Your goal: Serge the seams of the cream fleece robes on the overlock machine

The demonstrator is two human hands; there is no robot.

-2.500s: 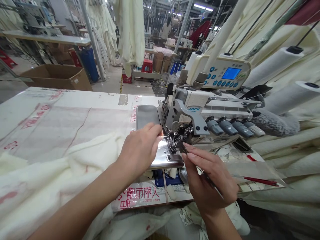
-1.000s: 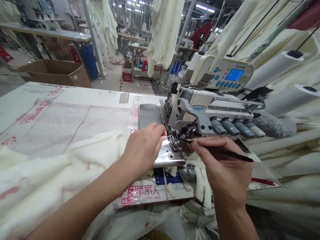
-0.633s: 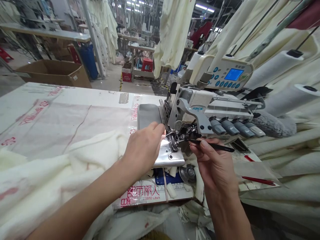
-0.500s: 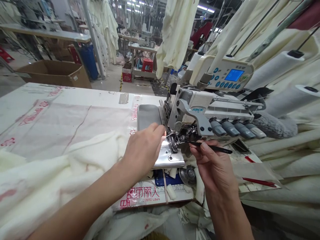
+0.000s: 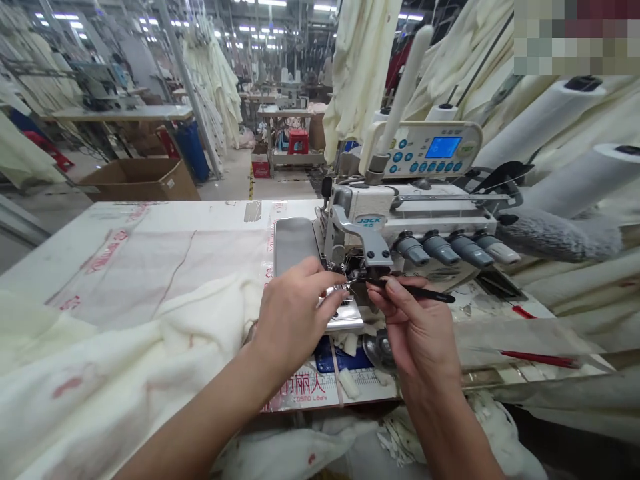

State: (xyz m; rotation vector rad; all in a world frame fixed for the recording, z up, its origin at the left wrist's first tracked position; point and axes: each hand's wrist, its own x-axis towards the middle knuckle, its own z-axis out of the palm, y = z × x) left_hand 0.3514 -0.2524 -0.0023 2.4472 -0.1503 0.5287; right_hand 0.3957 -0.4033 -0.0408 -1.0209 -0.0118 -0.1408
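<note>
Black tweezers (image 5: 425, 292) lie between the thumb and fingers of my right hand (image 5: 415, 320), their tips pointing left into the needle area of a white overlock sewing machine (image 5: 370, 220). My left hand (image 5: 295, 313) is at the presser foot (image 5: 344, 291), thumb and forefinger drawn close together around it. Whatever sits between those fingertips is too small to make out. Below the hands shows the shiny metal machine bed (image 5: 350, 321). Cream fabric (image 5: 200, 320) lies on the table left of my left hand.
A lit control panel (image 5: 435, 148) tops the machine, with grey tension knobs (image 5: 440, 248) in front. White thread cones (image 5: 550, 120) stand at the right. Red-handled tweezers or snips (image 5: 540, 359) lie on the table's right side. A cardboard box (image 5: 145, 180) stands beyond the table.
My left forefinger and thumb have reached further right, to the presser foot. The right hand still holds the tweezers at the needle area. The camera view has shifted and tilted upward.
</note>
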